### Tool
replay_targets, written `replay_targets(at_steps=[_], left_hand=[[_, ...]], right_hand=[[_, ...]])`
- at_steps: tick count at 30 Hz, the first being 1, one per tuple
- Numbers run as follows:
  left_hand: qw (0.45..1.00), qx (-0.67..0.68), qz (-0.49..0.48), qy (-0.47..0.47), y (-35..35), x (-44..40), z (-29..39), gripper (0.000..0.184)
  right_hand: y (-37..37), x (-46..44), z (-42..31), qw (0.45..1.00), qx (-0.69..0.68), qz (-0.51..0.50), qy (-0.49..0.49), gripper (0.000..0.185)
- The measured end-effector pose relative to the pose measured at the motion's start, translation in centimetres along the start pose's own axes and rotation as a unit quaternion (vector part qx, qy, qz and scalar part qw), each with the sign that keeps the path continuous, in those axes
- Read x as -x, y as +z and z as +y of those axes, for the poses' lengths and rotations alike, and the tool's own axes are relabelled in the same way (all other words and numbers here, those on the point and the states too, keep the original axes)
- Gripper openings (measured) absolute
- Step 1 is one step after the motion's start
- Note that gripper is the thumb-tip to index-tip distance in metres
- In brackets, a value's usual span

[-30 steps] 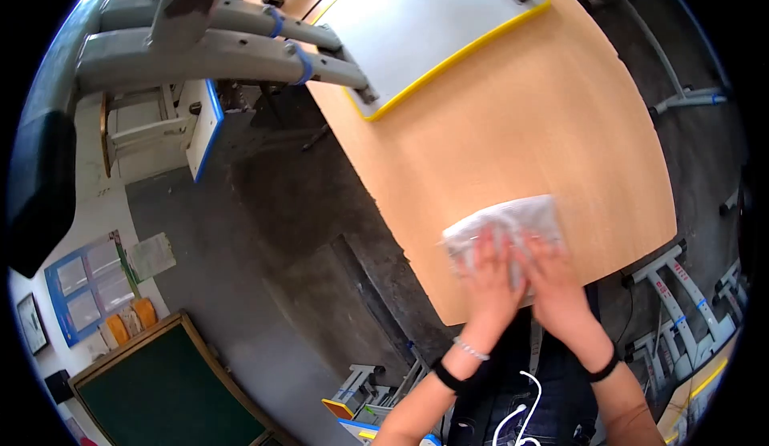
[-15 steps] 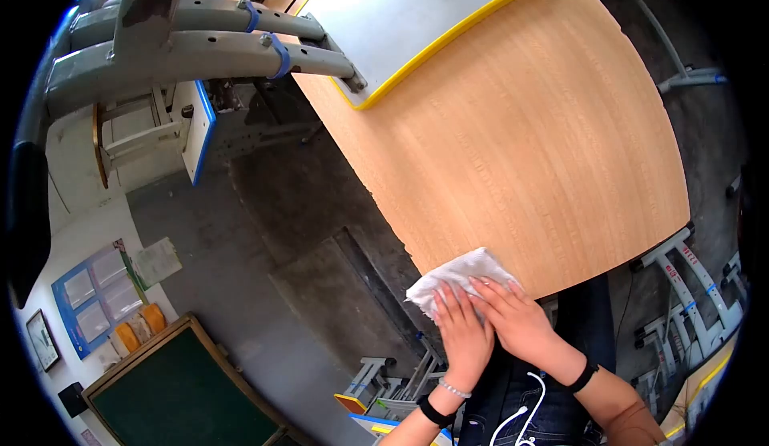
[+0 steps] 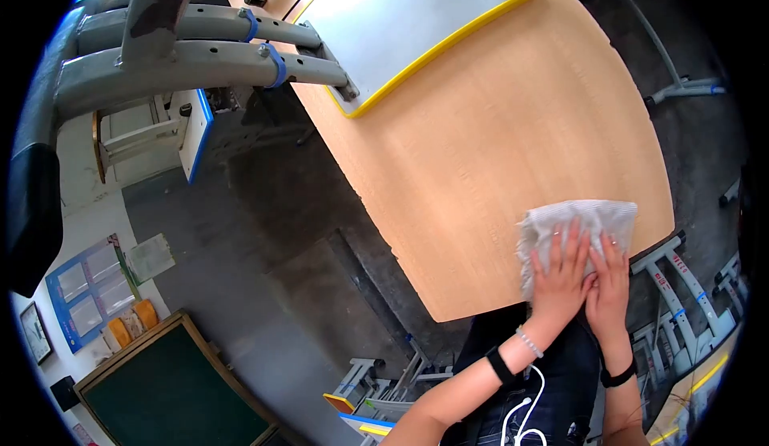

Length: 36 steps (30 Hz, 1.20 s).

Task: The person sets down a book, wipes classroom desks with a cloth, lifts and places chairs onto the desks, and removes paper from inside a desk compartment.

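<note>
A folded white cloth [image 3: 591, 214] lies on the wood-grain tabletop [image 3: 473, 182] at its near right corner and reaches over the near edge. My left hand [image 3: 560, 278] rests flat on the cloth with its fingers spread and pointing away from me. Beside it, touching at the thumb side, my right hand [image 3: 609, 286] also presses on the cloth, fingers stretched out. The cloth is spread under both hands, and part of it is hidden beneath them.
An upturned desk or stool with a yellow-edged white board [image 3: 392, 38] and grey metal legs [image 3: 176, 63] rests on the tabletop's far left. Metal furniture legs [image 3: 681, 294] stand on the floor at right. A green chalkboard [image 3: 176, 390] is at lower left.
Both hands have moved right along the near edge with the cloth, from the near left corner to the near right. The cloth now looks more spread out. The view has shifted slightly.
</note>
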<state>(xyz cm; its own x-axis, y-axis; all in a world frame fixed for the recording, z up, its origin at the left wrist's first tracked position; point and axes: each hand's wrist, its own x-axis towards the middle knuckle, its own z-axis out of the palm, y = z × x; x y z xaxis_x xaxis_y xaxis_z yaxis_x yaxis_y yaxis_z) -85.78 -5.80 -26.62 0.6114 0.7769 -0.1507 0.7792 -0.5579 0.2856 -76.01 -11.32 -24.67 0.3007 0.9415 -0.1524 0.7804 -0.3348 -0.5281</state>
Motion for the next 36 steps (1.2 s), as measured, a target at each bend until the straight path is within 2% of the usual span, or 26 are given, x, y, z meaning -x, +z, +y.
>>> replay_targets(at_steps=[3,6,12,16,20,22,24,25,26,28,31,36], left_hand=[[0.999,-0.007,0.037,0.038,0.7,-1.9,2.1,0.067],[0.999,-0.023,0.014,0.038,0.9,-2.4,3.0,0.068],[0.996,0.045,-0.040,0.067,-0.9,-1.5,1.6,0.072],[0.992,0.005,-0.083,0.095,-3.9,-0.2,-0.2,0.075],[0.989,0.010,-0.126,0.074,-5.6,1.8,-5.0,0.083],[0.984,-0.026,-0.172,0.040,-7.7,3.2,-7.8,0.083],[0.984,-0.035,-0.174,0.010,-7.0,5.2,-11.9,0.083],[0.979,-0.056,-0.194,-0.012,-8.5,6.0,-12.9,0.084],[0.973,-0.075,-0.215,-0.036,-9.9,6.7,-13.9,0.084],[0.960,-0.017,-0.260,-0.098,-12.0,7.6,-15.6,0.080],[0.958,0.161,-0.215,-0.096,-7.0,8.1,-19.7,0.080],[0.958,0.163,-0.221,-0.075,-6.3,5.9,-15.8,0.082]], right_hand=[[-1.1,-0.4,1.4,0.999,0.020,0.024,0.020,0.047],[-1.6,-0.6,1.7,0.999,0.002,0.038,0.026,0.049],[-2.7,-0.8,0.1,0.999,-0.019,0.022,0.019,0.055],[-2.9,0.0,-1.0,1.000,-0.017,-0.007,-0.025,0.061],[-2.6,-0.6,-4.1,0.991,-0.041,-0.077,-0.106,0.068],[-0.7,-1.8,-5.3,0.974,-0.012,-0.110,-0.197,0.074],[1.6,-3.1,-7.1,0.949,0.019,-0.150,-0.275,0.077],[3.0,-3.6,-8.0,0.938,0.017,-0.138,-0.316,0.078],[4.8,-4.4,-8.8,0.924,0.030,-0.131,-0.358,0.076],[5.6,-5.4,-11.2,0.898,0.077,-0.133,-0.412,0.068],[5.3,-6.4,-14.0,0.872,0.137,-0.136,-0.449,0.054],[5.8,-8.2,-9.5,0.866,0.110,-0.062,-0.485,0.036]])
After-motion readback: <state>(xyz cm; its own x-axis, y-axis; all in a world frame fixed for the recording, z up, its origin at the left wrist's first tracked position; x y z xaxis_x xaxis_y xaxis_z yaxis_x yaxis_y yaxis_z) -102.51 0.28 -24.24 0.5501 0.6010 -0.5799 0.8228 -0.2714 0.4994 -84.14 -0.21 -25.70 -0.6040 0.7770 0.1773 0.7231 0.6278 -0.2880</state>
